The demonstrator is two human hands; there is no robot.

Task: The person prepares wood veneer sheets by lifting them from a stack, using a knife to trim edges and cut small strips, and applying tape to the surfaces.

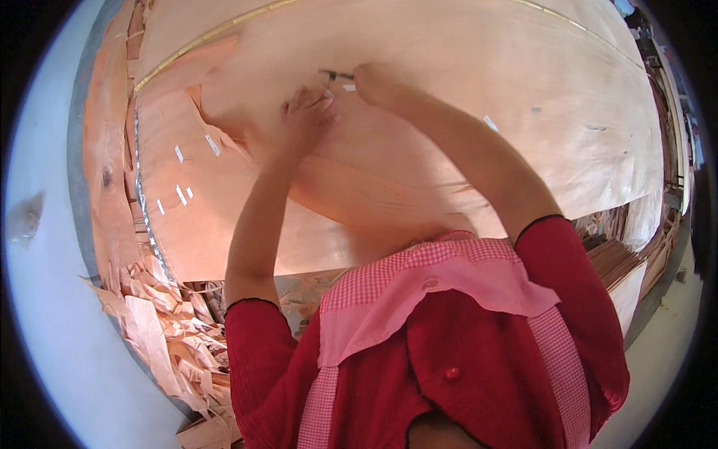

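A broad pale-orange wood veneer sheet (576, 150) lies in front of me. My right hand (378, 86) is closed on a small dark tool (333, 75) with a crosspiece, held over the sheet's upper middle. Just left of it, my left hand (310, 112) rests on the sheet with bent, parted fingers, slightly blurred. A small white strip (348, 88) lies beside the tool, partly hidden. More short white strips (213, 146) are scattered on the veneer, and a torn, raised flap (213, 120) shows left of my left hand.
A yellow slatted strip (179, 54) crosses the upper veneer. Torn veneer scraps (157, 337) heap at the lower left. Stacked veneer edges (613, 273) show at the right. Grey floor (41, 299) borders the left side.
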